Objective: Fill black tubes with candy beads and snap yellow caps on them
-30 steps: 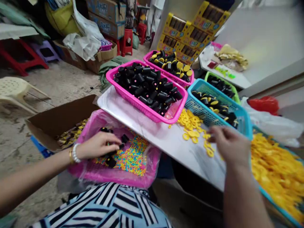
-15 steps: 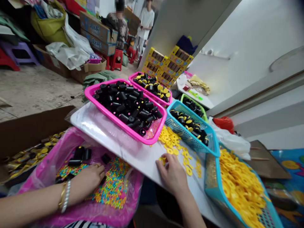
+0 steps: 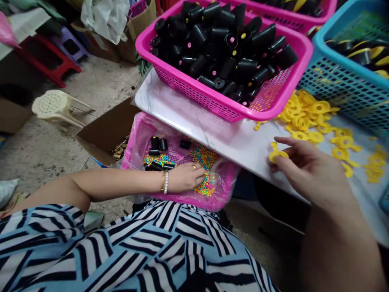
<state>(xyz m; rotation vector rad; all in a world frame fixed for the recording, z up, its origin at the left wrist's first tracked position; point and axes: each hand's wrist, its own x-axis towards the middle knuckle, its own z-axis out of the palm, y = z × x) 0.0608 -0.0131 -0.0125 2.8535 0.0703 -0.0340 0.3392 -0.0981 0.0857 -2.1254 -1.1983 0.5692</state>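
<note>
My right hand (image 3: 316, 170) is just over the edge of the white marbled tabletop (image 3: 194, 113), pinching a yellow plastic ring piece (image 3: 278, 155) between thumb and fingers. Beside it lies a loose pile of similar yellow pieces (image 3: 306, 113). Lower down, my left hand (image 3: 186, 177) rests in a pink basket (image 3: 229, 182) lined with clear plastic. Its fingers curl down into small multicoloured beads (image 3: 208, 156); whatever they hold is hidden. Several black cylinders (image 3: 154, 142) lie in the same basket, left of and behind that hand.
A large pink basket (image 3: 194, 91) heaped with black cylinders stands on the table. Behind it are another pink basket (image 3: 326, 18) and a blue basket (image 3: 337, 69) with black-and-yellow pieces. A cardboard box (image 3: 100, 134), a cream stool (image 3: 50, 104) and a red stool (image 3: 57, 67) are to the left.
The view has tilted down and turned left. My right hand has lifted a yellow ring piece away from the pile toward the table edge. My left hand remains in the beads.
</note>
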